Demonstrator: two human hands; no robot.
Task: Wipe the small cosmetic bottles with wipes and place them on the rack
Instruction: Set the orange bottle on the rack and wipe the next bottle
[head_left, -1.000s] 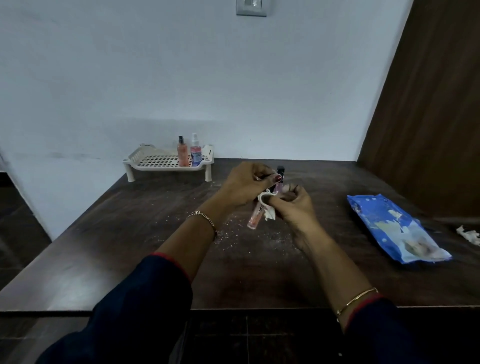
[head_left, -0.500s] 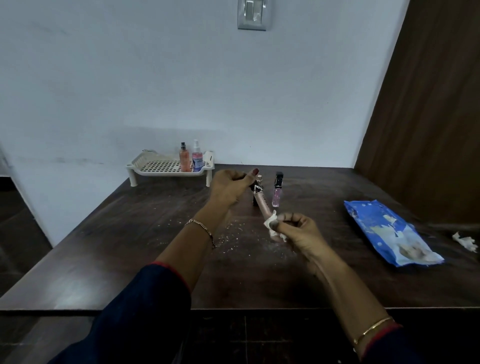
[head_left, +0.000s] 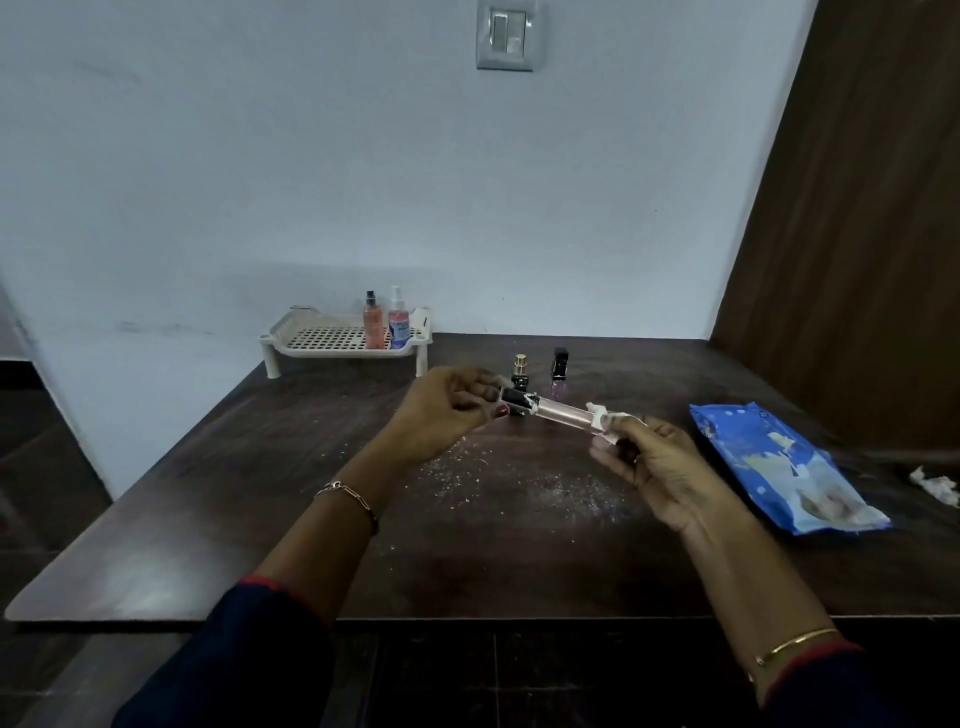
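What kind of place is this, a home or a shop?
Probably a plain room in a home, though I cannot be sure: a dark wooden table set against a bare painted wall, a wall switch, and a wooden door on the right.

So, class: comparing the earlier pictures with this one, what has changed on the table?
The hands drew apart: left hand holds the tube by its dark cap, nearly level; right hand slid the wipe to its far end. Rack, its two bottles, the two standing bottles and wipes pack unchanged.

dark wood table (head_left: 218, 499) with dull sheen, perforated plastic rack (head_left: 332, 340), glossy wipes pack (head_left: 769, 462).
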